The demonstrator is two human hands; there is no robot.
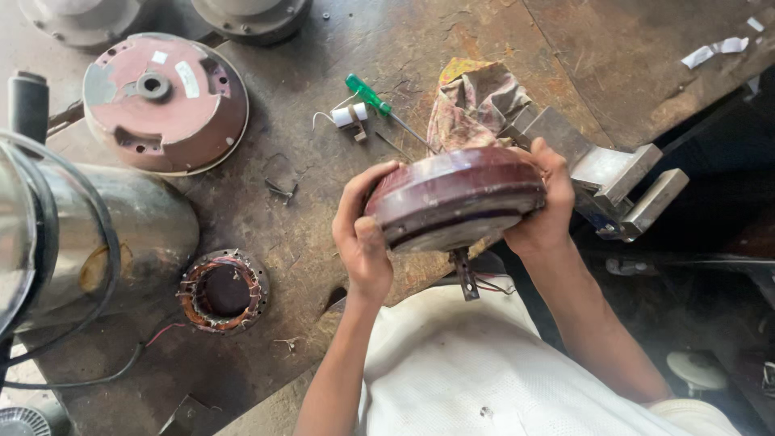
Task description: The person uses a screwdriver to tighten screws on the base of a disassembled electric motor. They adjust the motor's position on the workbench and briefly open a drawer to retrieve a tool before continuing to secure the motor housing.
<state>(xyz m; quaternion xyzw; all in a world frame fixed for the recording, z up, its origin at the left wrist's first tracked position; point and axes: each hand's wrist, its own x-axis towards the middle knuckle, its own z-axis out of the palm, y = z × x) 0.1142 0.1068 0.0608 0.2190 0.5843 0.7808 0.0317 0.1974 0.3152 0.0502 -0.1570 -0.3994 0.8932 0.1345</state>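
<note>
- Because you have both hands clamped on opposite edges of the round maroon motor cover, it sits lifted clear of the desk, at centre frame and tilted with its rim toward you; that two-sided hold looks suited to a heavy, wide disc.
- Your left hand has its grip closed around the cover's left edge, thumb on the near face and fingers curled behind.
- Your right hand has its grip closed on the right edge, fingers wrapped over the top rim. Neither hand holds anything else.
- A dark bracket or lead hangs below the cover, with thin wires trailing beside it; what it fastens to cannot be told.
- Just behind the cover, a crumpled rag lies on the desk beside a grey metal vise at right of centre, both within your reach.
- A green-handled screwdriver and a small white part rest at upper centre, laid out of the way of the held piece.
- At upper left a second maroon cover lies flat, face up.
- At lower left a copper-wound stator lies flat on the desk, next to a shiny steel housing at the left edge.
</note>
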